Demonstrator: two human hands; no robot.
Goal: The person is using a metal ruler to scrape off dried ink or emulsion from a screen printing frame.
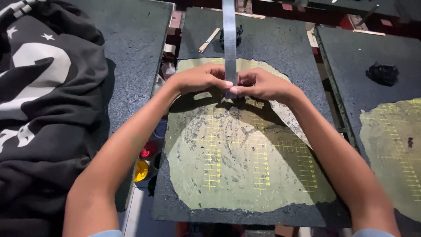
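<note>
Black printed garment (pixel 39 109), soft, heaped on the left pallet. Left hand (pixel 199 78) and right hand (pixel 263 84) both pinched the lower end of a flat grey metal strip (pixel 229 39), upright between their fingertips, over a rough dark printing pallet (pixel 272 44) with a worn olive patch (pixel 245 162) gridded yellow.

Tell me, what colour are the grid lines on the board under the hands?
Yellow grid lines, seen in the head view.
</note>
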